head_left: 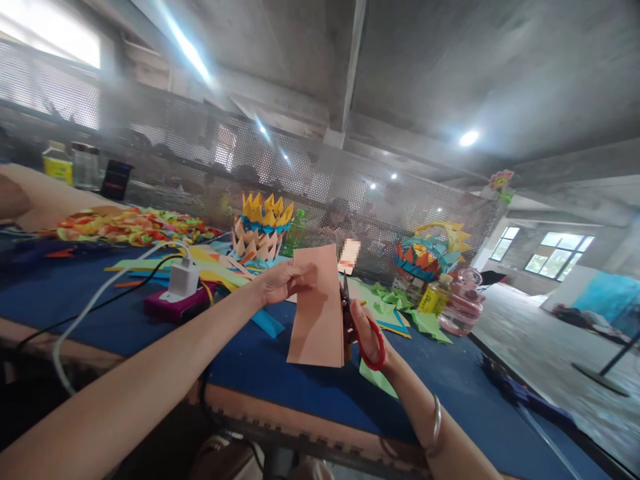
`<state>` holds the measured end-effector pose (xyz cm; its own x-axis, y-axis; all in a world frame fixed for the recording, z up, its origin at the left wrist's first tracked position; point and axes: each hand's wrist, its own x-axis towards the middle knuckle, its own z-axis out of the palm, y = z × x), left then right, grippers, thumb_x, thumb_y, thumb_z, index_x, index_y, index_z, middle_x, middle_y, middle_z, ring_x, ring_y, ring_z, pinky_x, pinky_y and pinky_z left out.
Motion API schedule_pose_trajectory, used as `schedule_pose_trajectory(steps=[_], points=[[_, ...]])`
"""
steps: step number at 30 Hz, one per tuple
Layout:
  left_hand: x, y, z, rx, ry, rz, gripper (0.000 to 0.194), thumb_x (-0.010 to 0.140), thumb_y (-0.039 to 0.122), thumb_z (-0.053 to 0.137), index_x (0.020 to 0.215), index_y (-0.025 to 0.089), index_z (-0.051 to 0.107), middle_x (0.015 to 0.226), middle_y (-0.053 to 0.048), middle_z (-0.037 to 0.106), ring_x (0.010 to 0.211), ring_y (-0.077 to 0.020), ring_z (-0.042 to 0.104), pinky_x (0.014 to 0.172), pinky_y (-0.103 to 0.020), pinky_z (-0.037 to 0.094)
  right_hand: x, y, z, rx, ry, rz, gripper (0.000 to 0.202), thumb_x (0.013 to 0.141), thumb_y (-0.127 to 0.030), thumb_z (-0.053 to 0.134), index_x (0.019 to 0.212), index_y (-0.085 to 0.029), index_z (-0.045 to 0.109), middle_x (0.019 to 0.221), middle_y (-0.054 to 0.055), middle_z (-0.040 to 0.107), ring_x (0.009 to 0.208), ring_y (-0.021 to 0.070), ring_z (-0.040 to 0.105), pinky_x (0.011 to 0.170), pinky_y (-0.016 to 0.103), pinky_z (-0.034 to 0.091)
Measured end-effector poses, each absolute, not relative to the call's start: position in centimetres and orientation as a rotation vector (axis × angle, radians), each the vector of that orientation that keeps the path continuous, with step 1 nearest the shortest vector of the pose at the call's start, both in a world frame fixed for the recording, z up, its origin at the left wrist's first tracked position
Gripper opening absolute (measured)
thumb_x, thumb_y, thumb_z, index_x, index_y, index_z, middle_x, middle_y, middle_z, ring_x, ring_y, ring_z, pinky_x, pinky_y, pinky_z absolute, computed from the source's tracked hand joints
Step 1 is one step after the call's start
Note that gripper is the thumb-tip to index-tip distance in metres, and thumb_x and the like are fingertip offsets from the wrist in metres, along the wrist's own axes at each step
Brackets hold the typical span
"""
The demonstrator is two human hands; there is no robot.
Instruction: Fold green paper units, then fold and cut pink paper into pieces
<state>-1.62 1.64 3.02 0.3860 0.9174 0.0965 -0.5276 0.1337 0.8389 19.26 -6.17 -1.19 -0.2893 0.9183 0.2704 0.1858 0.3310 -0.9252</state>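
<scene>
My left hand [286, 281] grips a stack of peach-coloured paper [316, 327] by its upper left side, holding it upright over the blue tabletop. In my right hand [366, 333] is a pair of red-handled scissors [379, 353], my fingers closed round the handles. The dark blades point upward along the right edge of the paper; whether they bite into it I cannot tell. Green paper pieces [385, 300] lie beyond the scissors. Behind my left hand stands a basket of folded paper [257, 233], yellow, blue and peach.
A purple power strip [173, 303] with a white charger and cables sits left. Behind it lies a pile of colourful folded pieces [130, 225]. At right are another folded-paper basket [420, 260], a yellow-labelled bottle [434, 297] and a pink clear jug [461, 310]. A perforated screen [190, 133] rises behind.
</scene>
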Motion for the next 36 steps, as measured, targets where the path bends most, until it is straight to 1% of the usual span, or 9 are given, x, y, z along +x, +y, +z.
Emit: schedule_pose_trajectory(steps=[6,9,12,15,20,26,28,31,36], points=[[-1.8,1.5,3.2,0.962,0.524,1.116,0.017,0.079,-0.005,0.058,0.078,0.011,0.066,0.065,0.0,0.064,0.056,-0.0109,0.062,0.057,-0.026,0.061,19.2,-5.9,-1.3,-1.026,-1.605,1.091,0.066,0.081,-0.078,0.034,0.077,-0.018,0.062,0.056,0.002,0.057,0.045,0.0132,0.053,0.04,0.023,0.044],[-1.8,1.7,3.1,0.962,0.548,1.101,0.017,0.083,-0.001,0.055,0.075,0.009,0.065,0.064,-0.001,0.063,0.053,-0.0096,0.061,0.055,-0.025,0.06,19.2,-6.2,-1.1,-0.974,-1.65,1.109,0.066,0.082,-0.077,0.032,0.07,-0.018,0.059,0.051,0.001,0.054,0.04,0.0129,0.051,0.038,0.024,0.043],[-1.7,1.8,3.0,0.958,0.568,1.077,0.015,0.084,0.003,0.058,0.072,0.008,0.064,0.061,-0.001,0.062,0.05,-0.0092,0.062,0.055,-0.023,0.06,19.2,-6.3,-1.0,-0.943,-1.678,1.126,0.065,0.082,-0.077,0.032,0.071,-0.018,0.058,0.049,-0.001,0.052,0.036,0.0119,0.048,0.036,0.024,0.041],[-1.6,1.8,3.1,0.945,0.581,1.075,0.011,0.084,0.003,0.061,0.075,0.008,0.064,0.063,-0.001,0.064,0.052,-0.0094,0.064,0.055,-0.019,0.059,19.2,-6.2,-0.9,-0.965,-1.678,1.083,0.065,0.081,-0.078,0.034,0.071,-0.018,0.056,0.051,-0.001,0.051,0.04,0.0112,0.049,0.038,0.022,0.042],[-1.9,1.9,3.5,0.912,0.623,1.038,0.018,0.086,0.001,0.056,0.071,0.008,0.064,0.055,0.001,0.062,0.045,-0.0069,0.061,0.046,-0.012,0.053,19.4,-6.2,-0.8,-0.988,-1.682,1.048,0.062,0.08,-0.078,0.038,0.065,-0.019,0.052,0.054,-0.001,0.051,0.044,0.0111,0.05,0.04,0.023,0.043],[-2.6,2.0,4.2,0.865,0.745,0.859,0.011,0.082,0.0,0.061,0.073,0.006,0.064,0.054,-0.003,0.064,0.037,-0.0093,0.06,0.036,-0.011,0.048,19.4,-6.2,-0.4,-0.97,-1.528,1.501,0.077,0.069,-0.091,0.025,0.059,-0.019,0.051,0.05,-0.001,0.045,0.041,0.0125,0.047,0.039,0.027,0.044],[-2.6,2.0,4.2,0.86,0.773,0.831,0.011,0.082,0.0,0.061,0.072,0.006,0.063,0.053,-0.003,0.063,0.036,-0.0099,0.06,0.035,-0.011,0.047,19.4,-6.0,-0.4,-0.96,-1.495,1.498,0.076,0.068,-0.091,0.028,0.056,-0.019,0.051,0.05,0.0,0.046,0.043,0.0122,0.047,0.04,0.026,0.043],[-2.4,2.1,3.9,0.868,0.815,0.837,0.012,0.08,-0.002,0.062,0.072,0.007,0.063,0.054,-0.001,0.064,0.038,-0.0095,0.06,0.038,-0.012,0.049,19.5,-5.8,-0.6,-1.025,-1.487,1.359,0.071,0.072,-0.085,0.037,0.062,-0.018,0.06,0.054,0.001,0.05,0.046,0.0117,0.048,0.044,0.025,0.041],[-2.0,2.1,3.1,0.925,0.823,0.885,0.012,0.075,0.001,0.069,0.074,0.011,0.063,0.057,0.002,0.064,0.041,-0.0085,0.059,0.042,-0.015,0.052,19.5,-6.3,-0.2,-1.103,-1.541,1.337,0.077,0.077,-0.083,0.03,0.081,-0.018,0.072,0.063,0.005,0.06,0.056,0.0164,0.055,0.052,0.029,0.045]])
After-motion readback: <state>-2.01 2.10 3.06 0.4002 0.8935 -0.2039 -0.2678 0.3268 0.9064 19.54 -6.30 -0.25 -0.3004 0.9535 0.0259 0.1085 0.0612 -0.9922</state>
